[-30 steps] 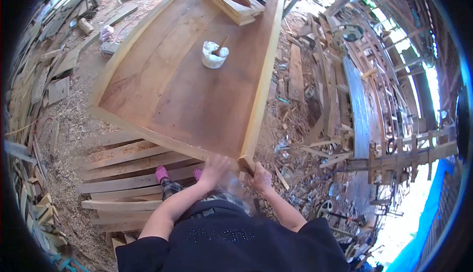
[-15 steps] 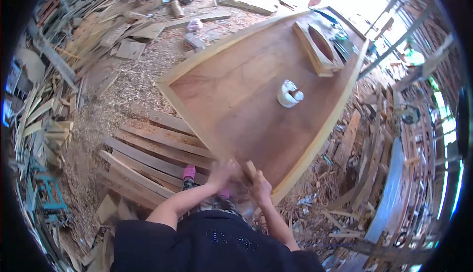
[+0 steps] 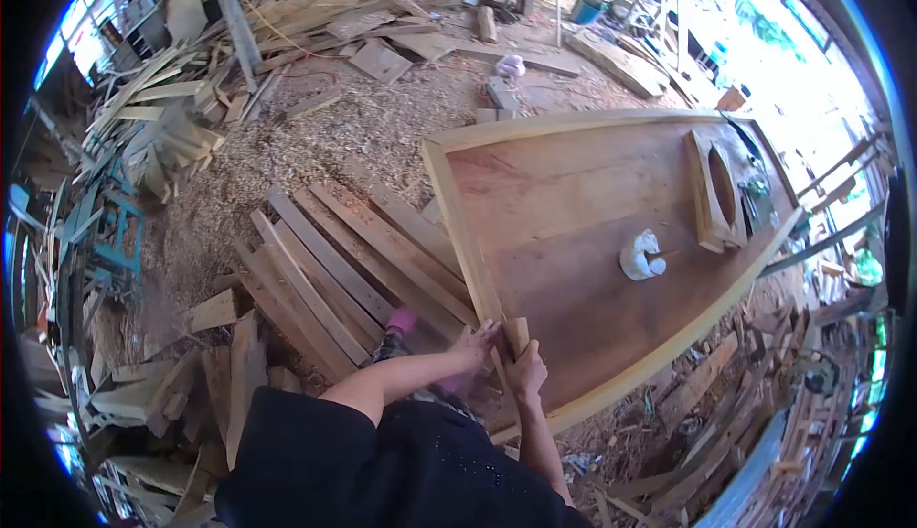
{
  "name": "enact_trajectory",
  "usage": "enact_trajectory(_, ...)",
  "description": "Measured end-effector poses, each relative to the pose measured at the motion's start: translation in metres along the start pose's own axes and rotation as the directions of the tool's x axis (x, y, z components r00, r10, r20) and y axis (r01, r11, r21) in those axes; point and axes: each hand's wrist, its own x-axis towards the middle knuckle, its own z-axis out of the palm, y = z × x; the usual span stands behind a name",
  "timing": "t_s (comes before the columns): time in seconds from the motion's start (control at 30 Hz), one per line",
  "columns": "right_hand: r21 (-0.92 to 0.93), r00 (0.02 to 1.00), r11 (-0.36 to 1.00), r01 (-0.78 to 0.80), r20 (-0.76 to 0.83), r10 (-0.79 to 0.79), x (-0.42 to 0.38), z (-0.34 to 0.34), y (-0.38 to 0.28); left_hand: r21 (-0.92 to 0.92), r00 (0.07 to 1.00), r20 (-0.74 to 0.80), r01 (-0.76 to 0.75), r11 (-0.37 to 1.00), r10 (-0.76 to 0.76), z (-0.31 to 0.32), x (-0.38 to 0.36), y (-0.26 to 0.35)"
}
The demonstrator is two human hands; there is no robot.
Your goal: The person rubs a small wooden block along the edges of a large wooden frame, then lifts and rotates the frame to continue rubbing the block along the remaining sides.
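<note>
A large wooden panel [image 3: 564,251] with a raised wooden frame [image 3: 461,232] round it lies tilted in front of me. My right hand [image 3: 526,371] is closed around a small wood block [image 3: 516,333], holding it inside the frame near the closest corner. Beside it, my left hand [image 3: 472,344] has its fingers bent over the frame's near edge; its fingertips are partly hidden. Farther along the panel sits a white roll-like object [image 3: 642,257]. Beyond that stands a thick wooden piece with an oval opening [image 3: 707,193].
Several long planks [image 3: 334,251] lie on the ground left of the panel. Wood offcuts [image 3: 181,404] are piled at the lower left, near a turquoise frame [image 3: 119,232]. Shavings [image 3: 258,155] cover the floor. More scrap boards [image 3: 707,380] lie at the right.
My view has swung left, so the panel appears farther right. My left hand, blurred before, now rests at the frame's edge. The right hand still holds the wood block.
</note>
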Motion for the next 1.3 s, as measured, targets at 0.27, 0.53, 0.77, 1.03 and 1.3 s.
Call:
enact_trajectory(0.27, -0.059, 0.993, 0.996, -0.06, 0.097, 0.066, -0.061, -0.034, 0.034, -0.159, 0.993, 0.035, 0.121, 0.98, -0.117, -0.018, -0.018, 0.015)
enact_trajectory(0.53, -0.08, 0.992, 0.99, -0.115, 0.051, 0.12, -0.071, -0.034, 0.026, -0.199, 0.993, -0.077, 0.077, 0.977, -0.093, -0.002, -0.022, 0.01)
enact_trajectory(0.77, -0.121, 0.994, 0.988, -0.093, 0.039, 0.098, -0.072, -0.022, 0.04, -0.121, 0.99, -0.111, 0.075, 0.99, -0.088, 0.008, -0.019, 0.007)
enact_trajectory(1.03, -0.085, 0.989, 0.989, -0.117, 0.078, 0.124, -0.113, -0.042, 0.068, -0.112, 0.997, -0.039, 0.064, 0.992, -0.069, -0.008, -0.024, 0.005)
enact_trajectory(1.3, 0.059, 0.977, 0.982, 0.179, -0.13, -0.17, -0.069, -0.002, 0.064, -0.286, 0.992, -0.125, -0.04, 0.957, 0.004, -0.012, -0.025, -0.008)
